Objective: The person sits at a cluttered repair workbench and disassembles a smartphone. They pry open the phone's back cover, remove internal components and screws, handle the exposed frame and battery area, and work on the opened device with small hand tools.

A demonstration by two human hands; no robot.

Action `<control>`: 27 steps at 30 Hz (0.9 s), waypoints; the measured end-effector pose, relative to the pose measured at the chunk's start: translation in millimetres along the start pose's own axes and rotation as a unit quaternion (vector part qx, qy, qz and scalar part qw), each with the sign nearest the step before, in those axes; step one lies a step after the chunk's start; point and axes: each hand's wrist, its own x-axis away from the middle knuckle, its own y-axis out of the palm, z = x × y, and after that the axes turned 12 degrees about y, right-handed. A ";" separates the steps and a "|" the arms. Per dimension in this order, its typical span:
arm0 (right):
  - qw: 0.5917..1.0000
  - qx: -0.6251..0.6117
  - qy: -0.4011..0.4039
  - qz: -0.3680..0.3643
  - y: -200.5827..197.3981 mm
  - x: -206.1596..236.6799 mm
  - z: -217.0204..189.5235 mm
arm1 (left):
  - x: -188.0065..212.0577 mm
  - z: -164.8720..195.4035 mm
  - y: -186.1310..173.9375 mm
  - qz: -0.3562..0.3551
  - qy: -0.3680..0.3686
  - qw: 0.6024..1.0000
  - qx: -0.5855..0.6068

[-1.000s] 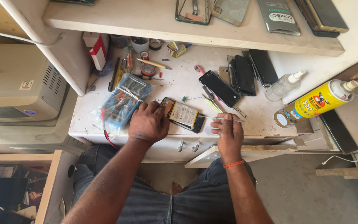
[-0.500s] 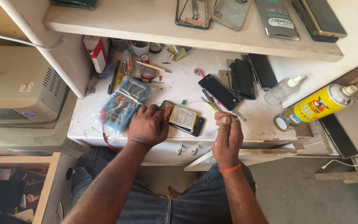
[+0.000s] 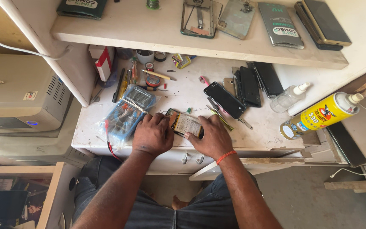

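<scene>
Bare metal and a pale battery show in the opened phone [image 3: 185,124] that lies flat between my two hands at the front edge of the white workbench [image 3: 183,91]. My left hand [image 3: 152,135] rests on its left end with the fingers curled down over it; my right hand [image 3: 210,136] presses on its right end, fingers bent over the near corner. Neither hand lifts it. Just left of my left hand sits a blue multimeter in a clear plastic bag [image 3: 126,113]. Just beyond my right hand lie yellow-handled tweezers [image 3: 220,116] and a dark phone [image 3: 224,99], tilted. Farther right stand a clear spray bottle [image 3: 289,98] and a yellow spray can [image 3: 318,115] on its side.
</scene>
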 end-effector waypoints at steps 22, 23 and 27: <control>0.938 -0.287 0.097 0.170 7.3 35.5 32.9 | 2.8 -3.0 1.1 0.006 0.011 1.000 -0.004; 0.943 -0.263 0.076 0.191 4.4 37.2 37.4 | 2.9 -2.9 1.2 0.008 0.010 1.000 -0.006; 0.947 -0.194 -0.031 0.253 -2.7 48.2 46.2 | 2.1 -2.5 0.4 0.011 0.012 1.000 -0.003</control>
